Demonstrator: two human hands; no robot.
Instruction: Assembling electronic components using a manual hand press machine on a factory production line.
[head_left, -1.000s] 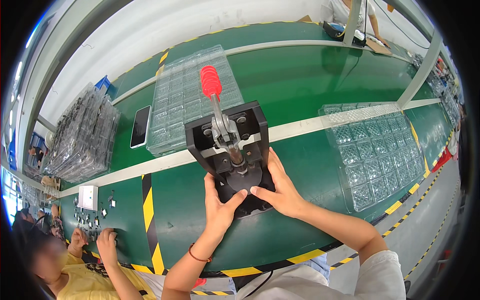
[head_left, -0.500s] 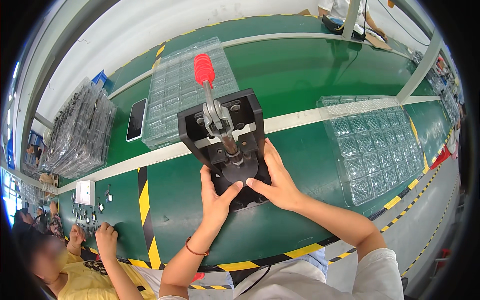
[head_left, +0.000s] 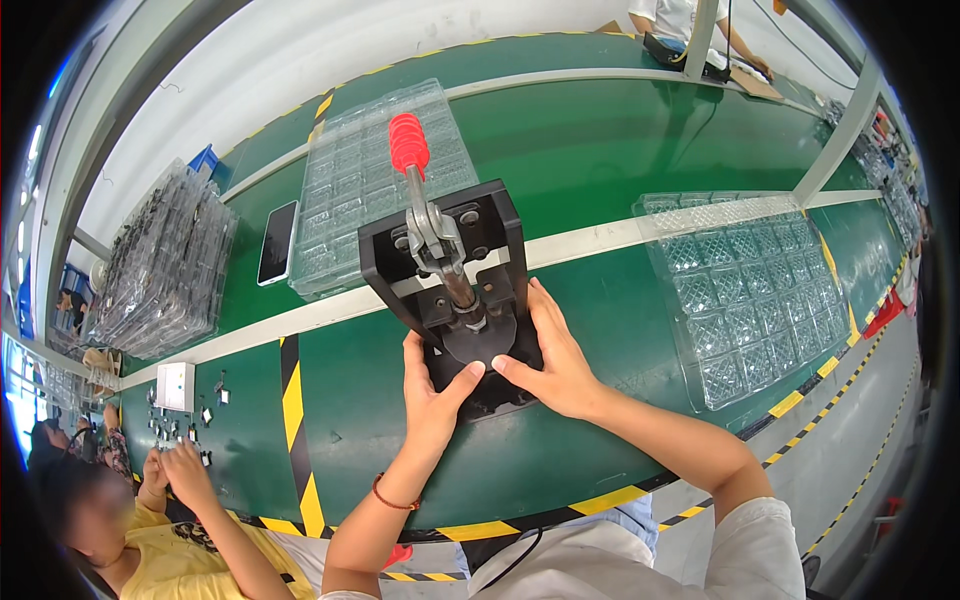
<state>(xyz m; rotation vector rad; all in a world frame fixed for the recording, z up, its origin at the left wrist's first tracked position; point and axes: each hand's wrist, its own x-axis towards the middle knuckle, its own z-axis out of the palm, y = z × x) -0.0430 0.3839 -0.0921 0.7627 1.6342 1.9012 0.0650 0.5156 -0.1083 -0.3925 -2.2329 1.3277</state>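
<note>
A black toggle clamp fixture [head_left: 378,262] stands upright on the green bench before me. Its ribbed red handle [head_left: 408,145] points up and away, and the steel plunger [head_left: 460,290] meets a rounded dark plate [head_left: 478,343]. My left hand [head_left: 434,408] grips the left side of the base, and my right hand [head_left: 556,368] grips the right side. Both thumbs rest near each other on the front edge of the rounded plate. The fingertips curl out of sight behind the sides. Whether a part lies beneath the plate, I cannot tell.
Clear plastic trays lie behind the fixture [head_left: 335,190] and to its right [head_left: 745,310]. A phone [head_left: 278,243] lies beside a tall tray stack [head_left: 165,265]. At left, a co-worker's hands [head_left: 180,475] are near small parts and a white box [head_left: 175,386].
My hands and the fixture look nearly unmoved. At the left, the co-worker's hands have come together.
</note>
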